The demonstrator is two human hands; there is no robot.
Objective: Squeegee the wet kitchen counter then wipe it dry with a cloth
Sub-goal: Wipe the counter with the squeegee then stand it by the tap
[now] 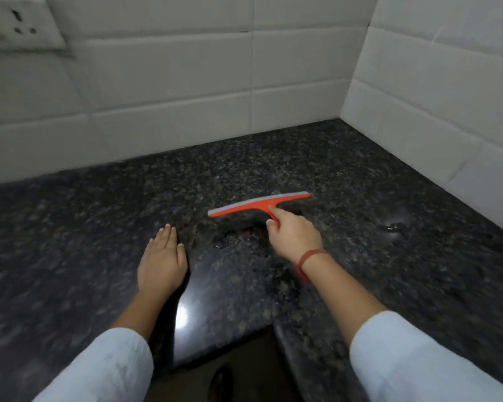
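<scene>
My right hand (295,237) is clenched around the handle of the one squeegee (259,205), forefinger stretched along the orange stem toward the crossbar, and its grey blade lies on the dark speckled desk (99,227), roughly midway between the front edge and the back wall, nearer the right-hand corner than the left. The blade runs almost parallel to the back edge, its right end tipped a little farther away from me. My left hand (163,262) is released, palm down and fingers together, flat on the stone to the left of the squeegee and closer to the front edge, apart from the tool. Between the two hands sits a patch of water (235,242), just in front of the blade, and a second smaller wet patch (395,227) glints over toward the right side wall. The desk is bounded by a white tiled wall (172,97) along the back and another tiled wall (447,97) on the right, meeting at the far right corner; the front edge curves inward where I stand. To the left the stone runs on bare past the frame, and there is open stone beyond the blade up to the back wall. One socket plate (18,21) is fixed on the back wall at top left. I wear one red thread (312,256) on my right wrist, and two pale sleeves (105,369) cover my forearms.
</scene>
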